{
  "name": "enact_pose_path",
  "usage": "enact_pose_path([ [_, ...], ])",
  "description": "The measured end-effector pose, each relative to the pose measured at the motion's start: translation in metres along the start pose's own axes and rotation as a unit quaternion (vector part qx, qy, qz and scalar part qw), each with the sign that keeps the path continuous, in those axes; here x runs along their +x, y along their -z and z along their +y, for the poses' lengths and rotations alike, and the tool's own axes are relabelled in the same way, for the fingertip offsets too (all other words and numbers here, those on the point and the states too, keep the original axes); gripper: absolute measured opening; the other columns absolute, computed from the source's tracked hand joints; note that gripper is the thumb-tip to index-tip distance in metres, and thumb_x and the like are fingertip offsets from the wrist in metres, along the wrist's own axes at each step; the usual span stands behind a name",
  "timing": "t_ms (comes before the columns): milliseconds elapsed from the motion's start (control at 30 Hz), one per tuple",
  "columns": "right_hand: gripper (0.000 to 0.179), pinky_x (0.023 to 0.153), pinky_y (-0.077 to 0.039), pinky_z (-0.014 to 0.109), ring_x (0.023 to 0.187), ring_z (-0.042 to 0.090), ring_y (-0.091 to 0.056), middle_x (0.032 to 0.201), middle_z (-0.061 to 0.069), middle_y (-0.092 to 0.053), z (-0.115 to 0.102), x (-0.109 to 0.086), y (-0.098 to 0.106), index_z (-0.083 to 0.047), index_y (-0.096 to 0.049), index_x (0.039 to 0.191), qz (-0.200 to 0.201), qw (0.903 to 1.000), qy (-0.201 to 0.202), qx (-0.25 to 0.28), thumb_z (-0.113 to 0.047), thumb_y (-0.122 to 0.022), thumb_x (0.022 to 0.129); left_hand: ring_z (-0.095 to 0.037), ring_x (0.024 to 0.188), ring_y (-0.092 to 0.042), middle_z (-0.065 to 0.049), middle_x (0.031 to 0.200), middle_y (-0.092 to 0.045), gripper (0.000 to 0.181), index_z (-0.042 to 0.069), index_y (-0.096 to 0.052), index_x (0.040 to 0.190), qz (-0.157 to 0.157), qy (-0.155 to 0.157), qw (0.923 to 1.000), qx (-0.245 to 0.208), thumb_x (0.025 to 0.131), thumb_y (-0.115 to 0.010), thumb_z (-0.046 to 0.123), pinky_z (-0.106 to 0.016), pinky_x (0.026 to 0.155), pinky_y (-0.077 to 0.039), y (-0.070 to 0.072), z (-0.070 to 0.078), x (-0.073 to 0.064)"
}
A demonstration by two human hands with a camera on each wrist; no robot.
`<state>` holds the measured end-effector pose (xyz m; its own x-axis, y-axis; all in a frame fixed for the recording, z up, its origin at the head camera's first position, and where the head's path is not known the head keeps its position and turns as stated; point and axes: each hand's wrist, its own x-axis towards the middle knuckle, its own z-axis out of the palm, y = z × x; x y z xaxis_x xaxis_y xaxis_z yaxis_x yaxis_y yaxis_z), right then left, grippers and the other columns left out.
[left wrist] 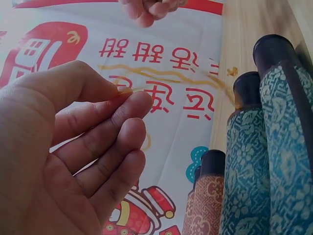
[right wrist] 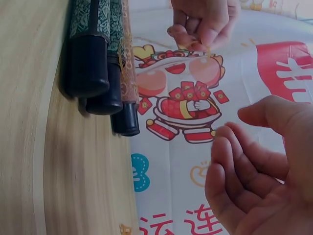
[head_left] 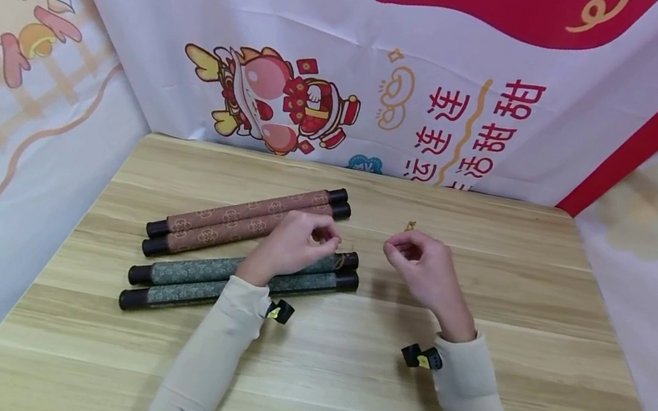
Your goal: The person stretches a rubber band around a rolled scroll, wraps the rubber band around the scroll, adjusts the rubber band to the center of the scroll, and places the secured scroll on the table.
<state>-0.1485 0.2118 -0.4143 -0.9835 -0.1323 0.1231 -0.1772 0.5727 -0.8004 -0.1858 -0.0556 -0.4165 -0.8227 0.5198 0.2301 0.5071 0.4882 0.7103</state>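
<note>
My left hand (head_left: 299,238) is above the right part of the green scrolls. Its thumb and index finger pinch a thin yellow cord (left wrist: 125,90). Close to one green scroll's black end, fine gold strands (head_left: 342,261) show. To the right, my right hand (head_left: 424,265) hovers over the table with bent, relaxed fingers; a gap between thumb and index finger shows in the right wrist view, with nothing held. Two green patterned scrolls (head_left: 191,273) lie side by side below and left of the left hand. Behind them lie two brownish-red patterned scrolls (head_left: 233,222), also black-ended.
A small golden-brown piece (head_left: 410,226) lies on the wooden table (head_left: 335,397) just beyond the right hand. Printed cloth (head_left: 345,39) hangs along the table's back edge, with more cloth at both sides. Each wrist wears a small black camera (head_left: 422,357).
</note>
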Motion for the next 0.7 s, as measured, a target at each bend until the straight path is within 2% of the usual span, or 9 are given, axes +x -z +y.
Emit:
enact_pose_path([
  [233, 0.011, 0.084, -0.063, 0.039, 0.093, 0.017, -0.073, 0.105, 0.001, -0.079, -0.007, -0.001, -0.008, -0.016, -0.080, 0.108, -0.045, 0.9975, 0.055, 0.002, -0.022, -0.074, 0.101, -0.011, 0.084, -0.070, -0.001, 0.092, -0.077, 0.011, 0.012, -0.077, 0.099, 0.001, -0.019, 0.9998, 0.004, 0.101, -0.066, 0.014, -0.029, 0.076, -0.059, -0.001, 0.006, 0.001],
  [500, 0.018, 0.084, -0.065, 0.039, 0.095, 0.020, -0.078, 0.110, 0.008, -0.081, -0.010, -0.001, -0.023, -0.006, -0.081, 0.113, -0.084, 0.9932, 0.078, 0.017, -0.017, -0.073, 0.101, -0.011, 0.082, -0.070, -0.002, 0.091, -0.078, 0.014, 0.007, -0.078, 0.100, 0.000, -0.020, 0.9998, -0.007, 0.101, -0.067, 0.015, -0.027, 0.073, -0.058, -0.005, 0.012, 0.002],
  [600, 0.018, 0.083, -0.065, 0.040, 0.095, 0.021, -0.079, 0.110, 0.010, -0.082, -0.010, -0.001, -0.026, -0.005, -0.082, 0.113, -0.087, 0.9925, 0.083, 0.024, -0.015, -0.073, 0.101, -0.009, 0.081, -0.070, -0.002, 0.089, -0.078, 0.014, 0.009, -0.078, 0.099, 0.003, -0.021, 0.9998, -0.003, 0.102, -0.067, 0.017, -0.025, 0.073, -0.058, -0.008, 0.016, 0.002],
  [700, 0.017, 0.080, -0.065, 0.036, 0.090, 0.018, -0.078, 0.106, 0.008, -0.082, -0.011, -0.002, -0.026, -0.007, -0.082, 0.111, -0.068, 0.9943, 0.080, 0.018, -0.017, -0.073, 0.101, -0.009, 0.079, -0.070, -0.002, 0.089, -0.078, 0.014, 0.008, -0.078, 0.099, 0.010, -0.017, 0.9998, 0.000, 0.101, -0.066, 0.016, -0.025, 0.073, -0.058, -0.009, 0.020, 0.002],
])
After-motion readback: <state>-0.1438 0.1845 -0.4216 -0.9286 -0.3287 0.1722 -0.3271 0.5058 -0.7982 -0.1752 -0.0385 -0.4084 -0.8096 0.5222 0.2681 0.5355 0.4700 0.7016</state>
